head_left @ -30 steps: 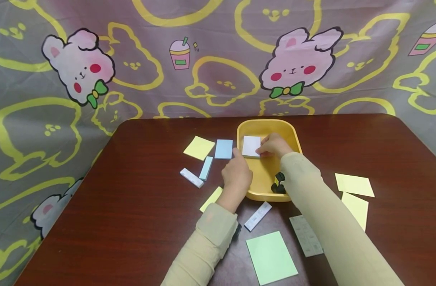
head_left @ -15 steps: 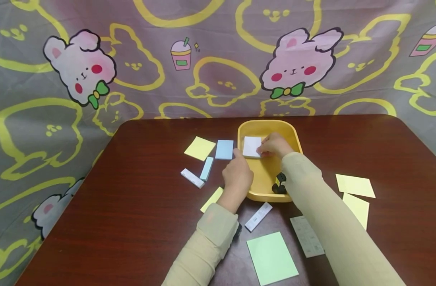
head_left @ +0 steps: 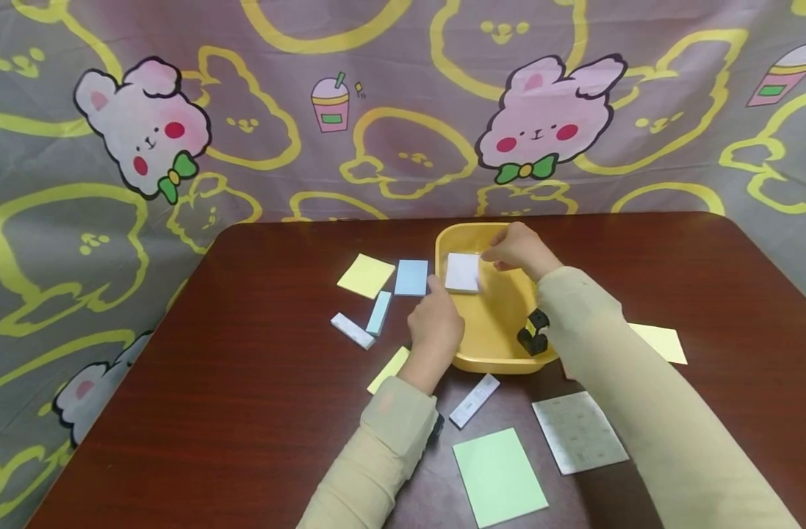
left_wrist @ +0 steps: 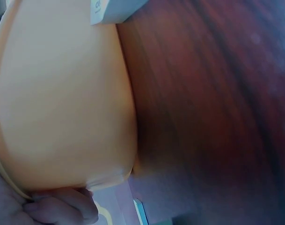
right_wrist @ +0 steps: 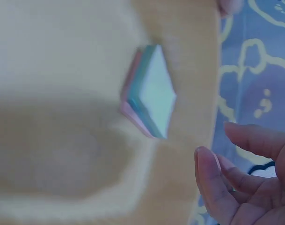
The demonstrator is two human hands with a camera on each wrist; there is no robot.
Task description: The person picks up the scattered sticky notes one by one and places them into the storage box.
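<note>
A yellow plastic bin [head_left: 498,360] stands on the table, and my left hand [head_left: 436,323] grips its left rim. In the left wrist view curled fingers [left_wrist: 62,206] lie over the edge of the bin's wall [left_wrist: 62,103]. Inside, toward the back left, lies a small stack of sticky note pads [head_left: 462,272]; the right wrist view shows a pale top layer over teal and pink ones. My right hand [head_left: 523,250] is over the bin's back right part, just off the stack. Its thumb and fingers [right_wrist: 210,173] are apart with nothing between them.
Left of the bin lie a yellow pad [head_left: 366,275], a blue pad [head_left: 411,278] and narrow note strips [head_left: 378,314]. In front are a white strip [head_left: 474,400], a green pad [head_left: 499,477] and a grey-white square [head_left: 577,432]. A yellow note [head_left: 660,343] shows beyond the right sleeve.
My right hand has let go of the note stack and moved up and to the right. The stack stays in the bin, and my left hand keeps its hold on the rim.
</note>
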